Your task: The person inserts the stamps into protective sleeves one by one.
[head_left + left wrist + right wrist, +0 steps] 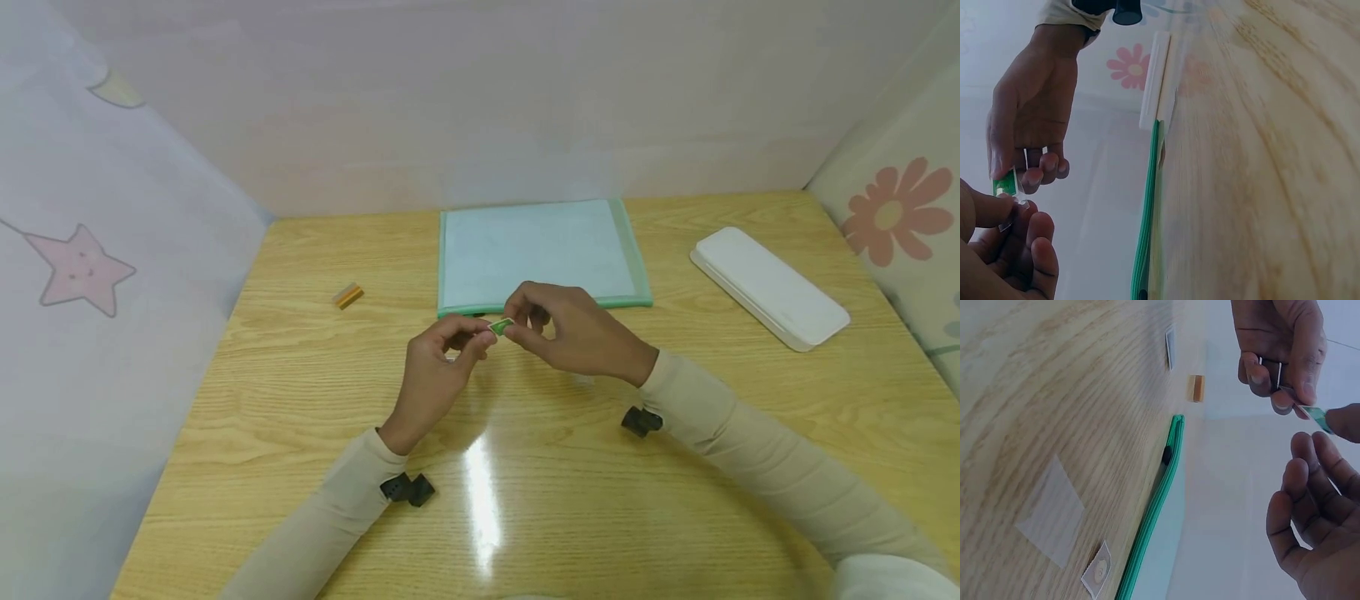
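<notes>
A small green stamp (501, 327) with a pale border is held between both hands above the table. My left hand (438, 371) pinches its left end between thumb and index finger. At the opposite end, my right hand (581, 333) pinches it the same way, with the other fingers loosely bent in the right wrist view. A bit of crinkled clear film (1021, 204) shows at the left fingertips in the left wrist view. On the table below lie a perforated stamp (1097, 570), a translucent paper piece (1054, 512) and another small flat piece (1170, 347).
Behind the hands lies a green-edged zip pouch (532, 250) with a whitish face. A white case (772, 287) stands at the right, and a small orange-brown block (348, 296) at the left. Printed cloth walls (480, 100) enclose the wooden table (300, 400).
</notes>
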`<state>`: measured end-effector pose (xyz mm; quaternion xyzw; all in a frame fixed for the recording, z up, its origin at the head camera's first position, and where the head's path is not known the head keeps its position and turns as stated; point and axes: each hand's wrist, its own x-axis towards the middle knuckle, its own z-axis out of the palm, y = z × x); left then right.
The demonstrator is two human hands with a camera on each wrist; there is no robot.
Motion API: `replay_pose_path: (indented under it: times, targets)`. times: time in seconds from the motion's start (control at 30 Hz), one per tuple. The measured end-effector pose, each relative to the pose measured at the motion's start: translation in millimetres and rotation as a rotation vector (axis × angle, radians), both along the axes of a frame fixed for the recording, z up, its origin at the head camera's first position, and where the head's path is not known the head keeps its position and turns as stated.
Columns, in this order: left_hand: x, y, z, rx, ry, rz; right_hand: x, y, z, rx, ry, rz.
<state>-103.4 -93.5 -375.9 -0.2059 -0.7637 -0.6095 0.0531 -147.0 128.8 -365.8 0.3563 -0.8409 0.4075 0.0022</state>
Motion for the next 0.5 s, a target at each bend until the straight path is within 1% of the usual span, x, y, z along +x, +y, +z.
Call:
replay_pose_path:
  times: [0.13, 0.2, 0.37, 0.47, 0.5]
  targets:
    - [-0.6, -0.4, 0.5, 0.003, -0.024, 0.008, -1.8, 1.6, 0.8, -0.045, 0.022, -0.014]
    - [-0.7, -0.5, 1.0, 0.004, -0.031, 0.011, -2.1, 1.5, 1.1, -0.051, 0.029, -0.015]
    - [0.6, 0.7, 2.9, -0.001, -0.021, 0.010, 0.0, -1.8, 1.6, -0.038, 0.008, -0.012]
    - [0.2, 1.5, 1.0, 0.000, -0.009, 0.006, 1.3, -3.6, 1.4, -0.039, -0.001, -0.002]
    - [-0.8, 1.3, -1.5, 0.003, -0.009, 0.004, 1.3, -3.7, 0.9, -0.036, 0.004, -0.003]
